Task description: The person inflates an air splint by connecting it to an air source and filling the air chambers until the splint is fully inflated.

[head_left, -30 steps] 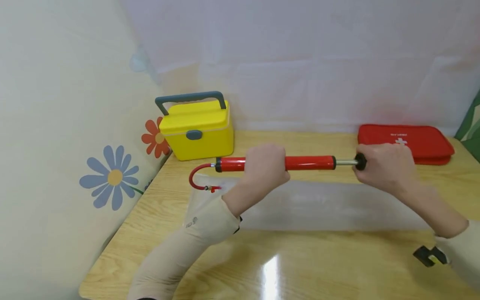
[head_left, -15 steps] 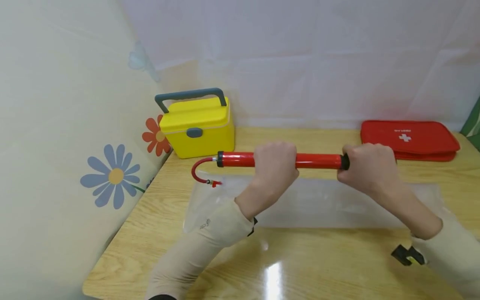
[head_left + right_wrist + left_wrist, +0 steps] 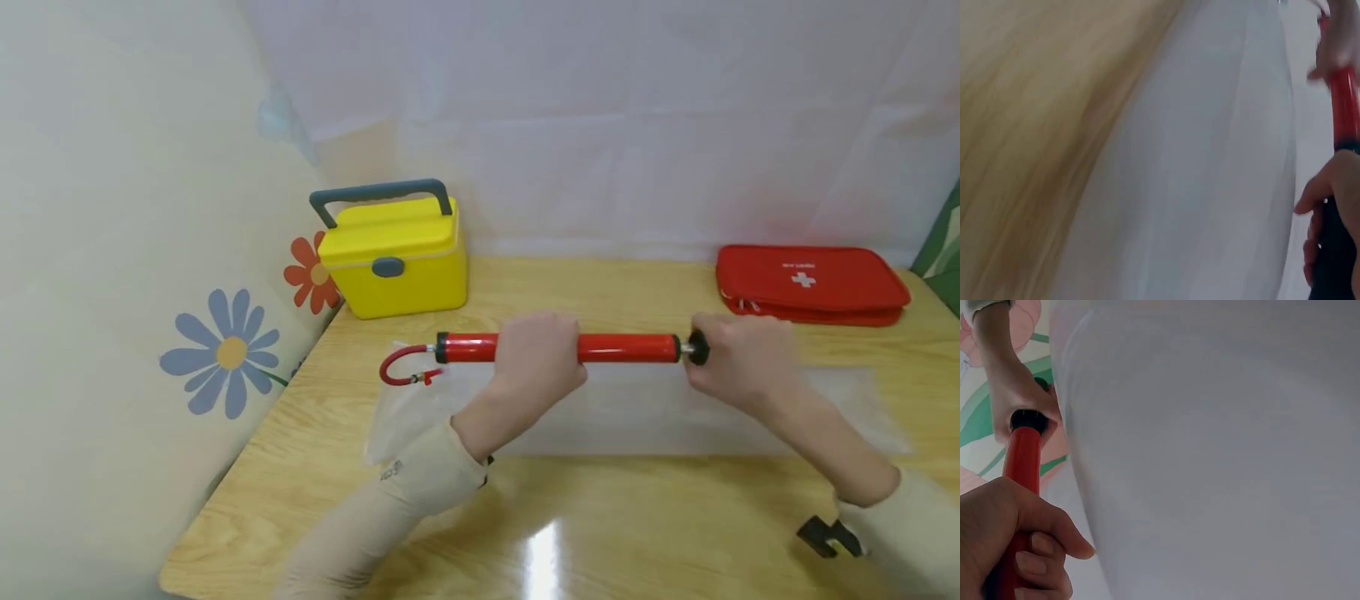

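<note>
A red hand pump [image 3: 630, 348] is held level above the table. My left hand [image 3: 536, 358] grips its barrel, fingers wrapped round it in the left wrist view. My right hand [image 3: 750, 358] holds the black handle [image 3: 699, 347] at the right end, with a short piece of metal rod showing between handle and barrel. From the left end a red hose [image 3: 386, 367] curls down and back. Its tip overlaps the left end of a long translucent plastic bag [image 3: 637, 408] lying under the pump. That plastic fills much of both wrist views.
A yellow cooler box [image 3: 393, 279] with a grey handle stands at the back left. At the back right lies a red first aid pouch [image 3: 817, 283]. The wooden table [image 3: 645, 517] runs up to a flowered wall on the left and a white cloth behind.
The right hand has pushed the pump handle in against the barrel, then drawn it a little way out again. Both hands and the pump sit slightly lower in the head view.
</note>
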`<state>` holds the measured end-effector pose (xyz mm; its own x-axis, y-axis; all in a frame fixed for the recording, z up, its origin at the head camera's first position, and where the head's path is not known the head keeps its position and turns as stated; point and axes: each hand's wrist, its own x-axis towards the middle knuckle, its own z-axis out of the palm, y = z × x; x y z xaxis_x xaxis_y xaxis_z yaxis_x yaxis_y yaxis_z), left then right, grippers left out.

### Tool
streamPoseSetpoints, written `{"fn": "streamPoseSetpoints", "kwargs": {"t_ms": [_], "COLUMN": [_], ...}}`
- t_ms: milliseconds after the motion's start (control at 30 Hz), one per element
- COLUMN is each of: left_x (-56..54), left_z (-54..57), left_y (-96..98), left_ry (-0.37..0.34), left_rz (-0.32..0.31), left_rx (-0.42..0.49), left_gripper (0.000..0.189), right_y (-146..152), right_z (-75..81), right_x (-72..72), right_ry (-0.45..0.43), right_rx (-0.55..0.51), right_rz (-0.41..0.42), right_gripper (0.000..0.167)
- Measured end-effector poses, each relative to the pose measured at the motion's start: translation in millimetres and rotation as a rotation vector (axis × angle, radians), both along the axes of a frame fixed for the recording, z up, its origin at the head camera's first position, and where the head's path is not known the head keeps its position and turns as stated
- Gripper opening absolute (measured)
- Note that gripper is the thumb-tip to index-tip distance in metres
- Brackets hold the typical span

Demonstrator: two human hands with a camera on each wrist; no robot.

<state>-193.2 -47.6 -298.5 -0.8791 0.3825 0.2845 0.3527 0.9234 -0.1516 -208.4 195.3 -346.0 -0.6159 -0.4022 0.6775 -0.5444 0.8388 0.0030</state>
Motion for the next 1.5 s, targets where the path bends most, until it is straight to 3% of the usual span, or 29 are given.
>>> {"fn": "streamPoseSetpoints", "kwargs": {"t_ms": [133,233,300,533,733,833,967,1100,1200,1333,1500], "left_x": [0.5,2.0,3.7,9.7,15.0,17.2,19.1,14.6,8.4,5.2,7.7], "left_z": [-5.8,-11.3,-14.1,-18.4,-24.3,-23.8,-20.8,-20.1,-23.3,-30.5,-35.4], "left_y": [-17.0,-18.0,-14.3,-1.2,3.9,2.8,-9.1,-23.8,-27.7,-23.6,-22.5], "left_ry": [0.022,0.023,0.015,0.039,0.003,-0.020,-0.053,-0.038,-0.013,-0.022,-0.011], "left_rz": [0.031,0.009,-0.005,0.055,0.057,0.032,-0.002,0.010,0.005,-0.001,0.032], "left_rx": [-0.015,-0.011,-0.005,0.032,0.015,-0.015,-0.015,0.020,0.033,0.040,0.044], "left_gripper": [0.022,0.024,0.025,0.034,0.032,0.029,0.025,0.026,0.029,0.030,0.036], "right_y": [27,25,16,-27,-51,-46,-14,29,40,24,-15], "right_z": [-4.1,-6.4,-4.4,11.1,7.5,0.8,-7.4,-14.5,-19.7,-17.6,-13.0], "right_x": [0.7,8.1,12.7,19.6,21.6,18.8,13.0,8.4,8.5,14.1,16.2], "right_ry": [-0.153,-0.252,-0.272,-0.229,-0.197,-0.211,-0.229,-0.168,-0.095,-0.100,-0.177], "right_rx": [0.044,0.063,0.068,0.127,0.160,0.132,0.088,0.074,0.090,0.131,0.137], "right_rz": [-0.080,-0.118,-0.123,-0.117,-0.068,-0.004,0.056,0.002,-0.042,-0.089,-0.109], "right_gripper": [0.021,0.022,0.025,0.029,0.025,0.024,0.027,0.029,0.029,0.031,0.029]}}
